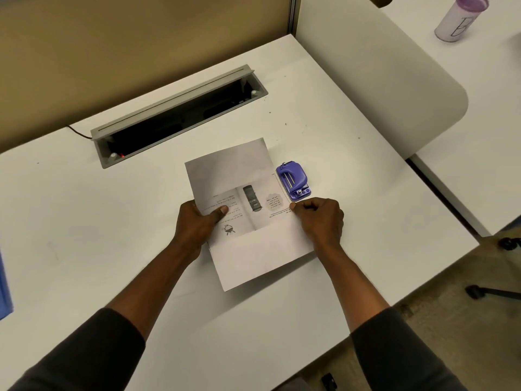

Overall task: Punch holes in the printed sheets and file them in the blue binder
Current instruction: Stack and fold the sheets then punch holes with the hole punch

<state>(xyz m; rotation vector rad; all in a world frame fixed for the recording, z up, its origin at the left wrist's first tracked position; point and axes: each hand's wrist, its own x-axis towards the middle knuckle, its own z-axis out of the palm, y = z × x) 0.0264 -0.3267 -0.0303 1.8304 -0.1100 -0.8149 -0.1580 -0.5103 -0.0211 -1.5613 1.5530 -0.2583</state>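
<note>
The printed sheets [248, 221] lie on the white desk [169, 277] in front of me, with the far part folded or curled over the print. My left hand [197, 221] grips their left edge, thumb on top. My right hand [321, 218] pinches their right edge with curled fingers. A purple hole punch [293, 180] stands at the sheets' right edge, just beyond my right hand and apart from it. A blue thing [4, 289], perhaps the binder, shows at the far left edge of the view.
An open grey cable tray [180, 108] with a black cord is set into the desk behind the sheets. A white chair back [394, 88] stands to the right. A purple-lidded cup [459, 18] sits on the neighbouring desk.
</note>
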